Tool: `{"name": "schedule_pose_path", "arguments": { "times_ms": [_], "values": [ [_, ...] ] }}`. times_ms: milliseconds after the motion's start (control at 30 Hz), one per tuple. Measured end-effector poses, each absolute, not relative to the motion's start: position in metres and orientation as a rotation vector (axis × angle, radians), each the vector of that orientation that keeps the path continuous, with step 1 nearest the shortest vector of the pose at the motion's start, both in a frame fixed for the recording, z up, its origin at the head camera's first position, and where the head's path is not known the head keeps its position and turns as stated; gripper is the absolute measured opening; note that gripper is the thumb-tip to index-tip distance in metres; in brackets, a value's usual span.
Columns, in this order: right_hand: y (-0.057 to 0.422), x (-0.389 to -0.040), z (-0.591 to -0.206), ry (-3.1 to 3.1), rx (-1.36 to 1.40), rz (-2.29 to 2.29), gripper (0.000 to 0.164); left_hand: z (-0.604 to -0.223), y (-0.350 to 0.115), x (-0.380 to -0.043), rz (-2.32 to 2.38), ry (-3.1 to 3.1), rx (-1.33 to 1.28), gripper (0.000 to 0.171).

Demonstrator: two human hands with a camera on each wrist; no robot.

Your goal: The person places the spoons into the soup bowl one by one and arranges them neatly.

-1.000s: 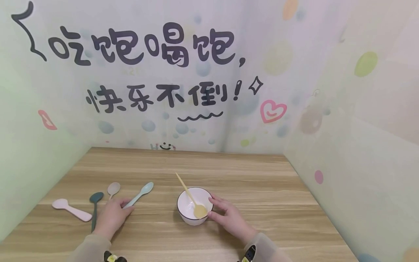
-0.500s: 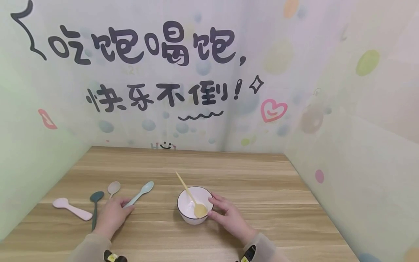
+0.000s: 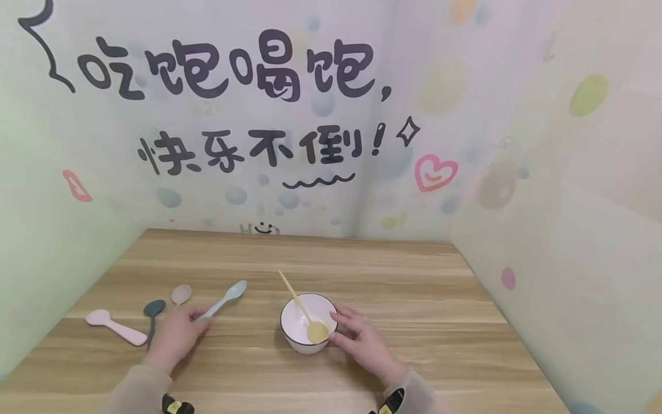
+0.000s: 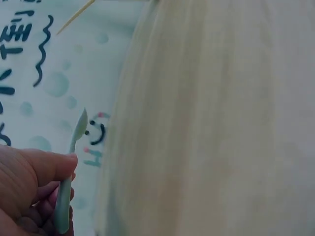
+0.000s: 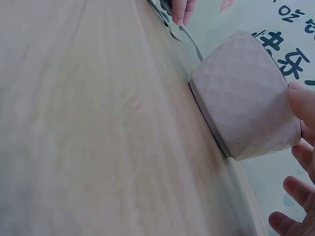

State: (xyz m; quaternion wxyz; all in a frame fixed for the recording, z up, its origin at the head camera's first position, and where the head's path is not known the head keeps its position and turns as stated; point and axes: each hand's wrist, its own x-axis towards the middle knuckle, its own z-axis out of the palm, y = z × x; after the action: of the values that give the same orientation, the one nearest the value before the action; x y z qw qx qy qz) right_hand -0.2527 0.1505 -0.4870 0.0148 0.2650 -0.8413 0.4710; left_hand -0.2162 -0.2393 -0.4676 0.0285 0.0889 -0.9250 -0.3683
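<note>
One wood-grain bench (image 3: 403, 276) fills my lower head view. My right grip (image 3: 369, 351) curls thumb and forefinger round the right side of the white bowl (image 3: 300, 330), upright near the middle; I'd keep that hold light but steady, so the yellow spoon (image 3: 316, 332) leaning inside doesn't slide. My left grip (image 3: 178, 336) pinches the light-blue spoon (image 3: 226, 298) by its handle, left of the bowl; I'd keep it firm, clear of the beige spoon (image 3: 181, 294) just beyond the hand.
</note>
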Motion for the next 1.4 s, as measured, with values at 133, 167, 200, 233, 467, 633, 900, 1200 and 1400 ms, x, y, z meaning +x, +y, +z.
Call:
{"name": "schedule_pose_path", "arguments": {
  "times_ms": [133, 167, 200, 233, 467, 633, 900, 1200, 1400],
  "values": [
    [0.151, -0.252, -0.489, -2.616, 0.811, 1.470, 0.052, -0.452, -0.232, -0.214, -1.138, -2.847, 0.152, 0.034],
    [0.151, -0.252, -0.490, -2.616, 0.806, 1.466, 0.052, -0.448, -0.230, -0.213, -1.133, -2.841, 0.116, 0.032],
    [0.151, -0.252, -0.490, -2.614, 0.802, 1.467, 0.052, -0.444, -0.228, -0.212, -1.141, -2.834, 0.083, 0.030],
    [0.150, -0.252, -0.491, -2.610, 0.803, 1.467, 0.051, -0.441, -0.225, -0.211, -1.142, -2.831, 0.054, 0.028],
    [0.150, -0.253, -0.490, -2.601, 0.801, 1.467, 0.051, -0.419, -0.212, -0.204, -1.071, -2.847, -0.049, 0.025],
    [0.150, -0.252, -0.489, -2.602, 0.794, 1.492, 0.051, -0.405, -0.208, -0.202, -1.057, -2.840, -0.134, 0.021],
    [0.149, -0.252, -0.490, -2.594, 0.790, 1.505, 0.050, -0.394, -0.195, -0.216, -0.939, -2.871, -0.353, 0.014],
    [0.147, -0.251, -0.489, -2.587, 0.771, 1.535, 0.051, -0.386, -0.176, -0.226, -0.702, -2.880, -0.584, 0.012],
    [0.147, -0.250, -0.490, -2.584, 0.766, 1.529, 0.050, -0.388, -0.166, -0.234, -0.578, -2.866, -0.727, 0.012]
  ]
}}
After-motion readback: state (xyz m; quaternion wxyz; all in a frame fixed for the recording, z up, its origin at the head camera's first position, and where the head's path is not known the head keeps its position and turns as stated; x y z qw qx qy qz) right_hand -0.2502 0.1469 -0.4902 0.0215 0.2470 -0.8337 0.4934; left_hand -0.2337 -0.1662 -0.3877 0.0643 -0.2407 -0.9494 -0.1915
